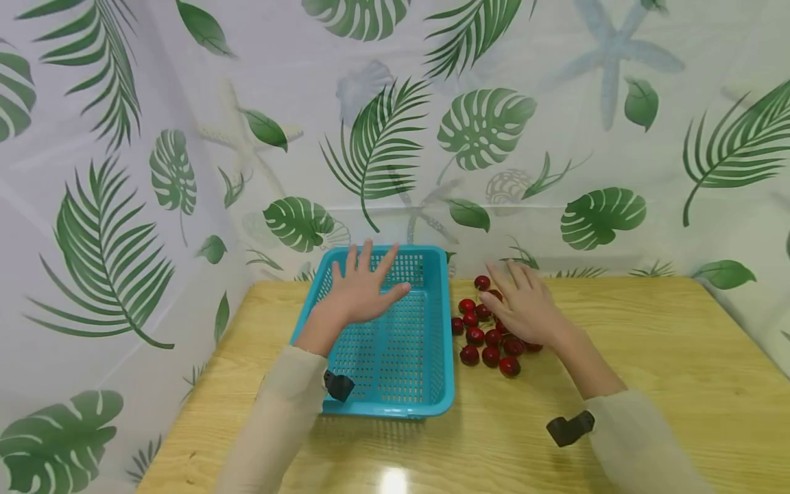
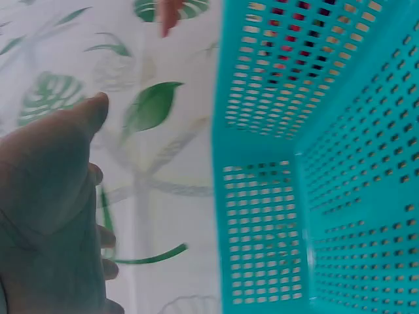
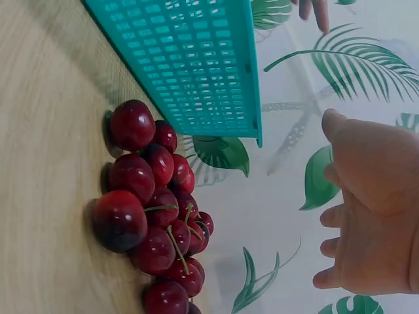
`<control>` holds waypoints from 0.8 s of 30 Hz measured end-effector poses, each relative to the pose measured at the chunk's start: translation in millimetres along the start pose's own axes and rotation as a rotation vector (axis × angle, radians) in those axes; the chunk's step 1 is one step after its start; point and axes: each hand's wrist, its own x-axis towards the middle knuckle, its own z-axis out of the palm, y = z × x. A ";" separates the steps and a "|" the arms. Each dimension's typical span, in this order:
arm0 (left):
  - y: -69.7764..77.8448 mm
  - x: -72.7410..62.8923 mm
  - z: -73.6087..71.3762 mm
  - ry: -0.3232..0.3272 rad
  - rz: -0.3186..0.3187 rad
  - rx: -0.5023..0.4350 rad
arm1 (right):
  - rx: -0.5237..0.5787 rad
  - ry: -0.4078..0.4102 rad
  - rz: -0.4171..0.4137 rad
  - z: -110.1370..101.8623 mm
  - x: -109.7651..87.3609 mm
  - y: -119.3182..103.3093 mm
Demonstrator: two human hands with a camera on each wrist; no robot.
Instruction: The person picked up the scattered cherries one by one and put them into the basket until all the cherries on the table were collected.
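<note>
My left hand (image 1: 363,289) hovers over a blue plastic basket (image 1: 447,357) with its fingers spread and nothing in it. The perforated floor of the basket shows bare in the head view. To the basket's right, several dark red cherries (image 1: 474,335) lie in a loose cluster on the table; green stems show on some in the right wrist view. Held above these cherries, my right hand (image 1: 527,305) has extended fingers and covers part of the cluster in the head view. Apart from the fruit, the same hand (image 3: 373,203) shows empty in the right wrist view.
Beneath everything is a wooden table (image 1: 648,357) with light grain. A white cloth with green leaf prints (image 1: 487,130) hangs behind the table and along its left side. Black wrist cameras (image 1: 570,429) are strapped at both sleeves.
</note>
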 end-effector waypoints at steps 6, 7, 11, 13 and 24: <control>-19.5 -40.7 -22.3 0.098 0.047 -0.087 | 0.065 0.045 -0.005 3.0 -20.8 0.3; -24.5 -48.8 -25.4 0.119 0.051 -0.114 | 0.082 0.048 -0.004 3.7 -23.7 0.1; -47.7 -80.3 -32.2 0.192 0.059 -0.235 | 0.154 0.058 0.009 7.2 -32.8 1.3; -60.0 -94.4 -30.9 0.208 0.056 -0.295 | 0.188 0.062 0.024 9.4 -36.3 3.6; -110.7 -134.4 20.0 0.195 -0.049 -0.566 | 0.292 0.061 0.115 23.9 -55.0 20.1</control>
